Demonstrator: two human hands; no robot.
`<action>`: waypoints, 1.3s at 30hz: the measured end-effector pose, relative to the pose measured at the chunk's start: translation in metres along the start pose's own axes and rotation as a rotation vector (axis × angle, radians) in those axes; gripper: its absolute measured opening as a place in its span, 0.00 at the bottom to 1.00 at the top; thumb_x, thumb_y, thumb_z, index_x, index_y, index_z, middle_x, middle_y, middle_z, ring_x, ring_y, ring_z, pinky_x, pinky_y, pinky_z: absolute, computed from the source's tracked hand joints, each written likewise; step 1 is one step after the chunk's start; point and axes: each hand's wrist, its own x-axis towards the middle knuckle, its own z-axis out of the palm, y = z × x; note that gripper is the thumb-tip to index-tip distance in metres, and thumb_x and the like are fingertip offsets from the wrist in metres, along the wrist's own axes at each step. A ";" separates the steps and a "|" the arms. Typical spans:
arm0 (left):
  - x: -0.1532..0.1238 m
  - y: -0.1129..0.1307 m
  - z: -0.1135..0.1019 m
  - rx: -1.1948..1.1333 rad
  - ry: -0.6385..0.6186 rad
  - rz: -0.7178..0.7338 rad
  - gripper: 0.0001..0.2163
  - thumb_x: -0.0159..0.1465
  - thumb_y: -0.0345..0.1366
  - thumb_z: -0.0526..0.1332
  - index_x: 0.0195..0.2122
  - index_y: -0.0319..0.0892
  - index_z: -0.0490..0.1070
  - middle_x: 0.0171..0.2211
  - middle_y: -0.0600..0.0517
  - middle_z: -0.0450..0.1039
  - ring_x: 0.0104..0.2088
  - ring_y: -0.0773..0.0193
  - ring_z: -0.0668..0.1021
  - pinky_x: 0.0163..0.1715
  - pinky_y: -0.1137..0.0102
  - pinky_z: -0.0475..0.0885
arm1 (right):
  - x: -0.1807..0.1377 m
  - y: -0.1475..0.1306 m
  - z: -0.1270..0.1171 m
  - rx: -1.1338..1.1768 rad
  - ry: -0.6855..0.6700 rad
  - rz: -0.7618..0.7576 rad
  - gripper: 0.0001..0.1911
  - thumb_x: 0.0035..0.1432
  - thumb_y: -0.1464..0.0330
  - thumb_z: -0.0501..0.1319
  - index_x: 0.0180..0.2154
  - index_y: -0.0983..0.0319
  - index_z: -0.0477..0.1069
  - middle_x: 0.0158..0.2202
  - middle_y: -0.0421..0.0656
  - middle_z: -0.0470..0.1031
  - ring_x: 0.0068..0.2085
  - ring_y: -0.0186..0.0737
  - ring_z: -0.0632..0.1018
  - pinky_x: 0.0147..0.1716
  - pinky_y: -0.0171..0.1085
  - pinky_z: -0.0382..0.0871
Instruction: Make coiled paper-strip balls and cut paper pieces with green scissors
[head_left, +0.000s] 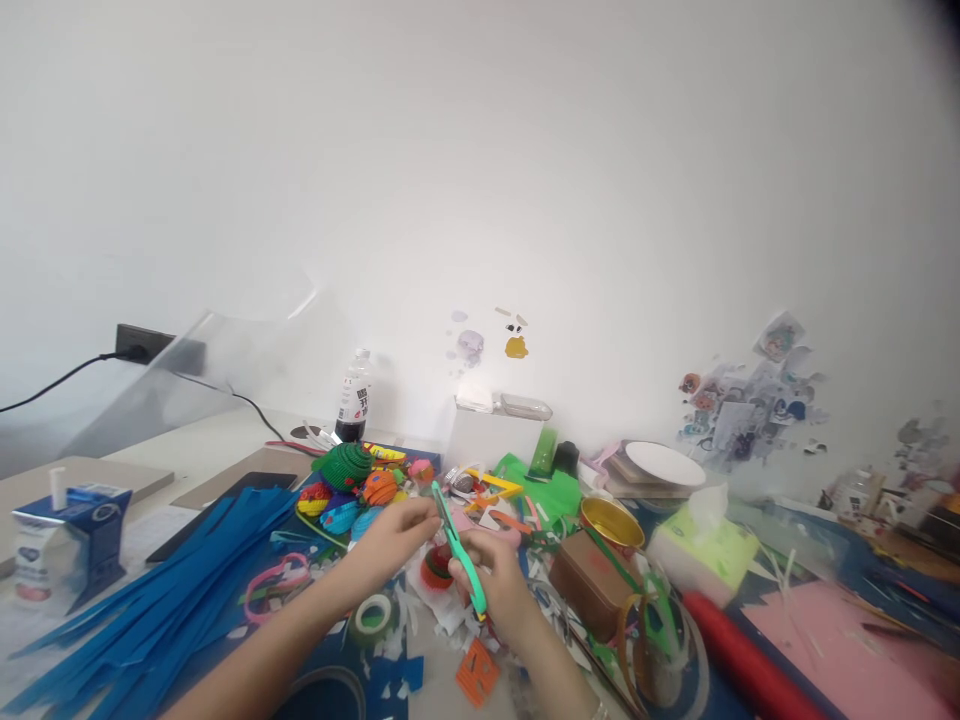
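My right hand (499, 585) is wrapped round a pair of mint-green scissors (466, 568), seen nearly edge-on with the tip pointing up and away. Beside the blades, my left hand (397, 530) is closed in a pinch; whatever lies between its fingertips is hidden or too small to name. Below the hands, a round red-and-green ridged paper piece (435, 568) rests on white tissue, partly covered by my right hand. An orange corrugated scrap (478, 672) lies nearer to me. Left of it stands a roll of tape (371, 615).
Blue paper strips (202, 560) and a milk carton (71, 545) lie left. Ridged paper balls (345, 465) and a bottle (354, 395) stand behind. To the right are a brown box (592, 580), a gold bowl (613, 522), a tissue pack (705, 545) and a red roll (742, 655).
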 end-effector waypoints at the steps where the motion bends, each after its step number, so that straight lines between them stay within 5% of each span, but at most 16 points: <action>1: 0.000 0.000 0.000 -0.003 -0.001 -0.001 0.12 0.54 0.43 0.51 0.18 0.44 0.52 0.18 0.60 0.50 0.21 0.69 0.57 0.22 0.73 0.53 | 0.000 0.000 0.000 -0.003 0.002 0.001 0.16 0.48 0.58 0.63 0.33 0.65 0.73 0.14 0.33 0.60 0.16 0.28 0.61 0.15 0.29 0.52; 39: 0.001 -0.007 0.002 -0.034 0.007 0.009 0.14 0.55 0.46 0.51 0.19 0.44 0.53 0.19 0.61 0.49 0.21 0.69 0.56 0.21 0.74 0.53 | 0.000 -0.003 0.002 -0.111 0.020 -0.004 0.14 0.48 0.59 0.63 0.30 0.64 0.73 0.15 0.33 0.58 0.16 0.28 0.59 0.13 0.28 0.52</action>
